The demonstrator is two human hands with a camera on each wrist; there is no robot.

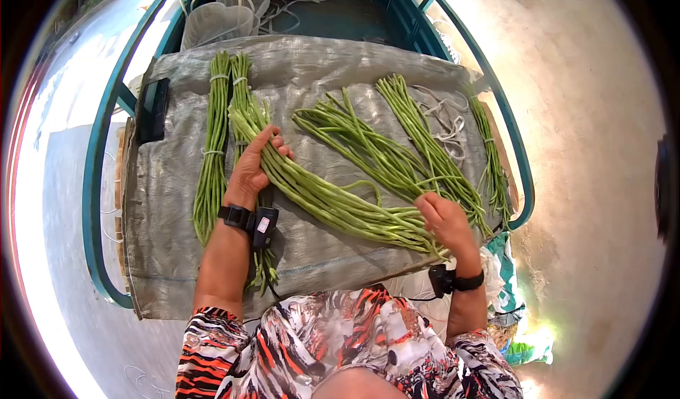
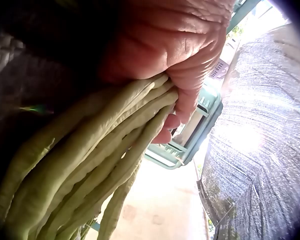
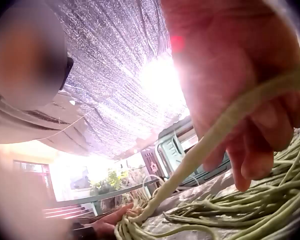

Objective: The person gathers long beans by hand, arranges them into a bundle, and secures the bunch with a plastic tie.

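Note:
My left hand grips a bunch of long beans near its upper end, thumb over the top. In the left wrist view the beans fan out below the palm. The bunch slants down to the right across the grey sheet. At its lower end, my right hand has curled fingers and pinches a bean tip. One single bean stretches from the left hand toward the right hand in the right wrist view. Just beyond the bunch lies a loose pile of long beans.
Two tied bean bundles, one farthest left, lie left of the bunch. More beans and a thin bundle lie right, near white strings. A phone sits at left. Teal cart rails flank the sheet; plastic baskets stand behind.

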